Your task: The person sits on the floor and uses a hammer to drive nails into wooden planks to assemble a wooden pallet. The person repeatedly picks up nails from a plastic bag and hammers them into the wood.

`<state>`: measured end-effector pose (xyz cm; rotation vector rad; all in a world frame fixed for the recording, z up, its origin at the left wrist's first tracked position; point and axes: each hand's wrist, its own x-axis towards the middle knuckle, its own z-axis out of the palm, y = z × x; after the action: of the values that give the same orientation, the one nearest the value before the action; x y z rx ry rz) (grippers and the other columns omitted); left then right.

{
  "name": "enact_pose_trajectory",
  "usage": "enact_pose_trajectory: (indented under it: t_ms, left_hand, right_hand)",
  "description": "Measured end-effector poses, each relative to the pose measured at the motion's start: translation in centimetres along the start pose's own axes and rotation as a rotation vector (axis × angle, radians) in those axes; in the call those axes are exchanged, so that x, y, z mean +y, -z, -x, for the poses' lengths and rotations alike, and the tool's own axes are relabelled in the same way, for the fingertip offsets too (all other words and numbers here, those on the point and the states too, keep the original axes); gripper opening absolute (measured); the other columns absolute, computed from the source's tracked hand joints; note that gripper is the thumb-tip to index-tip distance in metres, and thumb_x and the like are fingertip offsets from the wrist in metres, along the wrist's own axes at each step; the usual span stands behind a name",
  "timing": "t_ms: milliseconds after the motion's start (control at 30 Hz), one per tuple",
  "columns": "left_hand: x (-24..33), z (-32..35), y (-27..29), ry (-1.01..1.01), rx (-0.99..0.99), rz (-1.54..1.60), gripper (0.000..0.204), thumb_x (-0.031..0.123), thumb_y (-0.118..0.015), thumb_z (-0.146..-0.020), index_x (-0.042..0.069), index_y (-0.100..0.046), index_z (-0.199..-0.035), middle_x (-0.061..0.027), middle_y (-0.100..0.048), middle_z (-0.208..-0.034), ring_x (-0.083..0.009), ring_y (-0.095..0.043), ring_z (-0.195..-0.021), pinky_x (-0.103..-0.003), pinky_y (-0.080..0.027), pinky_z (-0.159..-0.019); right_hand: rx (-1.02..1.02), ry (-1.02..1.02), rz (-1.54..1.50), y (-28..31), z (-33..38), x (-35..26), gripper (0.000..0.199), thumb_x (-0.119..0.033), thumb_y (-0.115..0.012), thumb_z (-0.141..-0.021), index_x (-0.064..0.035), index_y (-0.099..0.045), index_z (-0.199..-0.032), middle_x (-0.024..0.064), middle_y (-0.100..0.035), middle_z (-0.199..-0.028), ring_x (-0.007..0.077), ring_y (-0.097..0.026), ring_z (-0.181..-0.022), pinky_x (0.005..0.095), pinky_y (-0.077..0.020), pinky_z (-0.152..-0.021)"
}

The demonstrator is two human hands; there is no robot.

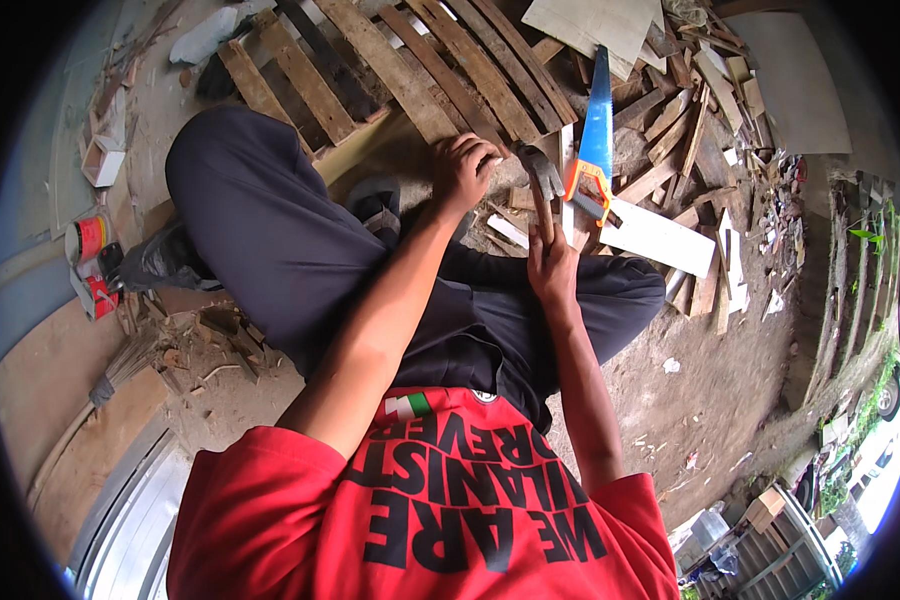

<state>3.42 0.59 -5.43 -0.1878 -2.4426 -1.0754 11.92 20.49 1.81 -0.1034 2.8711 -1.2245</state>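
My right hand (553, 265) is wrapped round the wooden handle of a claw hammer (543, 190), whose metal head points up and away from me. The hammer head is close to the fingertips of my left hand (462, 172), which is closed in a pinch at the near end of a slatted wooden pallet (410, 75). What those fingers hold, if anything, is too small to make out. Just right of the hammer lies a handsaw (597, 130) with a blue blade and an orange handle, on top of scrap wood.
A pale board (660, 238) lies near my right knee. Broken wood pieces (685, 140) are heaped at the right, with a flat panel (785, 85) beyond. At the left are red tins (92, 240), a black plastic bag (170, 258) and a broom (120, 370). My bent legs frame the work area.
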Motion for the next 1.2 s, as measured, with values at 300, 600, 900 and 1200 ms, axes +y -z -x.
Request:
enact_pose_trajectory:
  t_ms: [300, 600, 900, 1200]
  left_hand:
    - [-0.2, 0.1, 0.1, -0.003, -0.012, 0.015, 0.018, 0.022, -0.072, -0.084, 0.011, -0.065, -0.096, -0.0034, -0.068, -0.100, -0.0268, -0.061, -0.105, -0.046, -0.039, -0.092]
    - [0.2, -0.2, 0.2, -0.011, 0.013, 0.014, 0.011, 0.021, -0.069, -0.085, 0.015, -0.063, -0.092, 0.0007, -0.066, -0.094, -0.0227, -0.060, -0.101, -0.045, -0.038, -0.091]
    - [0.3, 0.0, 0.2, -0.006, -0.001, -0.001, 0.018, 0.018, -0.072, -0.083, 0.013, -0.064, -0.098, -0.0035, -0.067, -0.101, -0.0263, -0.060, -0.106, -0.047, -0.038, -0.094]
    - [0.4, 0.0, 0.3, -0.008, -0.002, -0.009, 0.017, 0.021, -0.071, -0.083, 0.013, -0.064, -0.096, -0.0023, -0.067, -0.099, -0.0263, -0.060, -0.104, -0.045, -0.039, -0.092]
  right_hand:
    - [-0.025, 0.003, -0.016, -0.4, 0.2, 0.4, 0.029, -0.025, -0.065, -0.096, 0.0018, -0.053, -0.089, 0.0305, -0.059, -0.065, 0.0515, -0.061, -0.067, 0.0534, -0.0453, -0.054]
    - [-0.078, -0.053, -0.013, -0.2, -0.2, 0.1, 0.029, -0.023, -0.065, -0.096, 0.0023, -0.053, -0.088, 0.0305, -0.059, -0.067, 0.0524, -0.060, -0.068, 0.0539, -0.0449, -0.055]
    - [-0.077, -0.031, -0.011, 0.2, 0.2, -0.4, 0.028, -0.022, -0.065, -0.095, 0.0031, -0.055, -0.089, 0.0311, -0.059, -0.067, 0.0521, -0.060, -0.069, 0.0534, -0.0449, -0.056]
    - [-0.036, 0.016, -0.068, 0.0, -0.1, -0.1, 0.029, -0.023, -0.065, -0.095, 0.0037, -0.055, -0.089, 0.0313, -0.059, -0.068, 0.0513, -0.061, -0.071, 0.0543, -0.0451, -0.056]
